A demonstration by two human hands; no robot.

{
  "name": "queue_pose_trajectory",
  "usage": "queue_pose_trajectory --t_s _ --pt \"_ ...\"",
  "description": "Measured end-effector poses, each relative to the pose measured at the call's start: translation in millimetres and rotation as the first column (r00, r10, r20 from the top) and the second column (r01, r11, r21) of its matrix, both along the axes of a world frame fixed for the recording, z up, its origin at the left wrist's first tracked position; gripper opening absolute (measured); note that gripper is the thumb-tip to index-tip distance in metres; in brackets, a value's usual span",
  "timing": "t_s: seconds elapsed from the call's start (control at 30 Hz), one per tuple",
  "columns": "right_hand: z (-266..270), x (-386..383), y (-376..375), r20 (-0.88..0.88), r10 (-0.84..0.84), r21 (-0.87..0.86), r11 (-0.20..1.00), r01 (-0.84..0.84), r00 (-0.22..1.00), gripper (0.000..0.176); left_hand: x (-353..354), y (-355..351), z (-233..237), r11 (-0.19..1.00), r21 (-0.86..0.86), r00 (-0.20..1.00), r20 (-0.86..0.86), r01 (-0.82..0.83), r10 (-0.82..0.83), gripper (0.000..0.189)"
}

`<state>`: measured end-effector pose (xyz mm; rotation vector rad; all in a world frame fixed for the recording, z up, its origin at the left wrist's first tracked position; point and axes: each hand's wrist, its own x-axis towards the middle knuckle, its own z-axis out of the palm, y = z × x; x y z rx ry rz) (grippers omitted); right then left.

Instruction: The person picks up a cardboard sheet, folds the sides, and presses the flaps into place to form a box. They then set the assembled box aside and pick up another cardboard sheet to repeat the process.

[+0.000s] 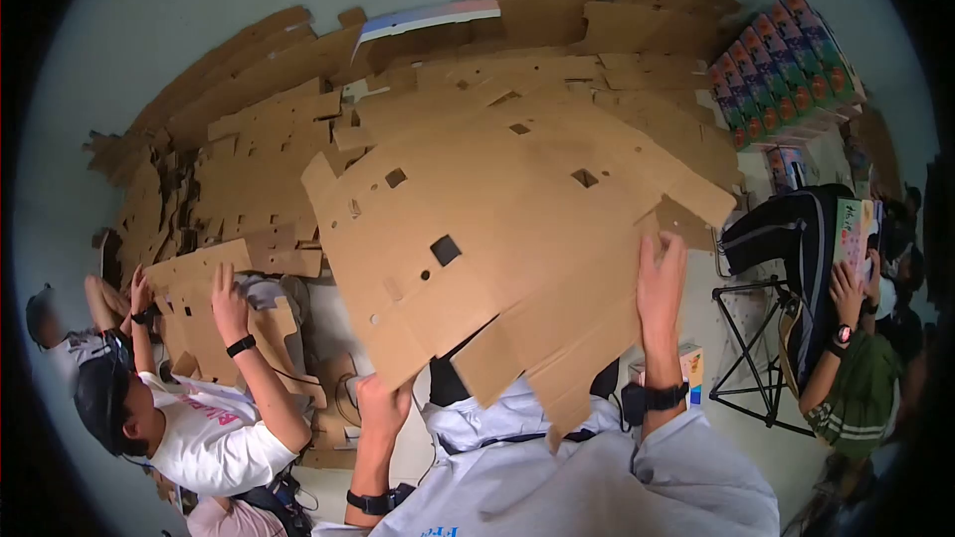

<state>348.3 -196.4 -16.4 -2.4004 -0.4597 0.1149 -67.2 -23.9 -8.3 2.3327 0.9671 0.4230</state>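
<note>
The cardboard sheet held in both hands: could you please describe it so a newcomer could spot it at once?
Over the brown heap of flat cardboard across the view, one cardboard sheet is raised. The left hand grips its lower corner, the right hand its right edge. It is the largest, overlapping the rest, with dark square cut-outs.

Lettering on the white shirt [214, 433] and stacked boxes [786, 70] is too blurred to read.
</note>
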Motion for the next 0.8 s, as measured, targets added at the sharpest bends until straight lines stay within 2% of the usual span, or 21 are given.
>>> queue_pose_trajectory --t_s 0.07,0.17,0.2,0.3,0.33,0.43,0.47,0.5,0.57,0.6,0.67,0.7,0.77,0.8 --pt "8.7 -23.6 -17.4 -0.026 -0.018 -0.007 1.0 0.018 0.999 0.046 -20.5 -8.8 -18.6 0.915 -0.327 0.97 -0.009 -0.234 0.245 0.012" --pt "18.1 -50.6 -35.4 -0.034 -0.025 -0.045 0.999 0.024 0.999 0.047 -28.7 -0.9 -18.5 0.788 -0.495 0.897 0.038 -0.367 0.441 0.012" --pt "22.0 -52.3 -39.3 -0.048 -0.034 -0.062 0.998 0.031 0.998 0.049 -28.6 2.9 -12.8 0.768 -0.512 0.899 -0.021 -0.386 0.438 0.013" --pt "23.8 -60.3 -43.6 -0.07 -0.043 -0.081 0.996 0.037 0.997 0.055 -18.9 1.0 -7.0 0.723 -0.504 0.853 -0.057 -0.473 0.518 0.013" --pt "18.5 -64.2 -43.1 -0.061 -0.048 -0.076 0.996 0.043 0.997 0.058 -4.9 -3.2 8.3 0.688 -0.505 0.818 -0.066 -0.521 0.572 0.024" --pt "21.5 -73.1 -42.7 -0.04 -0.116 0.004 0.993 0.116 0.992 0.058 9.9 -29.9 3.4 0.729 -0.124 0.72 0.119 -0.673 0.684 0.04" --pt "22.8 -74.7 -41.1 -0.04 -0.141 0.044 0.989 0.143 0.989 0.057 15.8 -36.7 1.0 0.689 -0.245 0.66 0.199 -0.683 0.725 0.053" --pt "11.6 -76.8 -42.5 -0.086 -0.157 0.255 0.951 0.174 0.984 0.056 18.1 -39.7 -4.9 0.723 -0.137 0.679 0.264 -0.677 0.685 0.057" --pt "-17.2 -81.5 -47.9 -0.184 -0.166 0.619 0.746 0.245 0.969 0.054 23.9 -43.0 -14.5 0.758 0.081 0.726 0.371 -0.647 0.58 0.065" --pt "-14.3 -79.6 -44.4 -0.237 -0.149 0.618 0.739 0.267 0.96 0.048 33.8 -45.7 -3.0 0.761 0.061 0.733 0.327 -0.646 0.596 0.076" --pt "-7.1 -87.0 -42.4 -0.351 -0.128 0.595 0.735 0.326 0.928 0.036 26.6 -44.7 0.7 0.742 -0.074 0.714 0.221 -0.667 0.664 0.081" --pt "-12.7 -86.4 -41.9 -0.248 -0.098 0.576 0.785 0.228 0.964 0.032 24.3 -43.9 1.1 0.722 -0.139 0.703 0.165 -0.678 0.692 0.083" --pt "-29.4 -87.1 -37.9 -0.043 -0.015 0.503 0.864 0.035 0.999 0.024 22.2 -44.1 -0.7 0.773 0.039 0.769 0.142 -0.634 0.623 0.075" --pt "-23.3 -88.4 -33.3 0.04 -0.007 0.427 0.904 -0.011 0.999 0.02 22.9 -42.6 2.2 0.814 0.156 0.829 0.103 -0.56 0.55 0.071"
